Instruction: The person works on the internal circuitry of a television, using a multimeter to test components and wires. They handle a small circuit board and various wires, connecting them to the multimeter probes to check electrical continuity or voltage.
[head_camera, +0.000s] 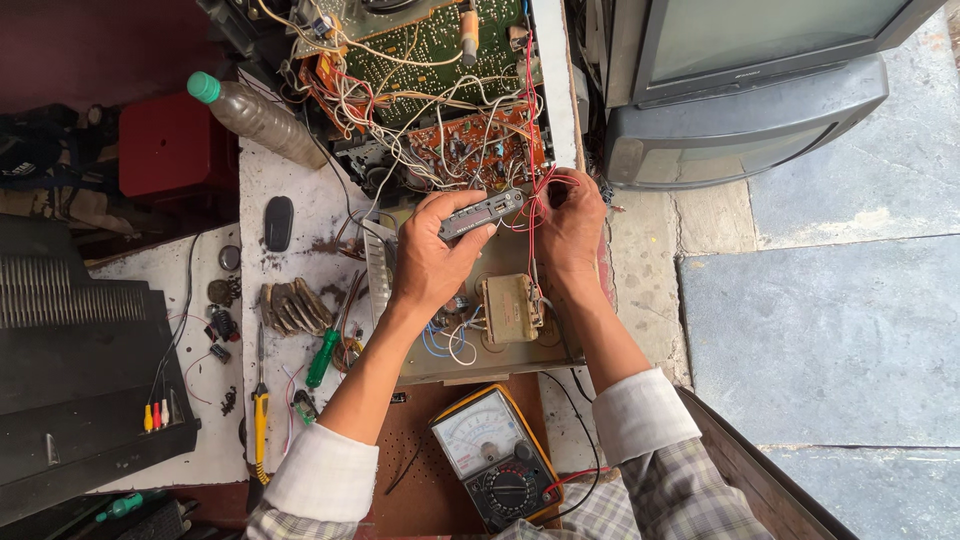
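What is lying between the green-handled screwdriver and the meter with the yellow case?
In the head view, the person's left forearm crosses between the green-handled screwdriver and the yellow-cased meter; below it, brown perforated board shows.

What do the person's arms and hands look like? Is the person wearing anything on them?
Both hands are bare: no gloves show on the left hand or the right hand, and no rings or watch can be seen. The forearms are bare too. The shirt is a grey and white check, its sleeves rolled up near the elbows, so the plain white lining shows as wide cuffs.
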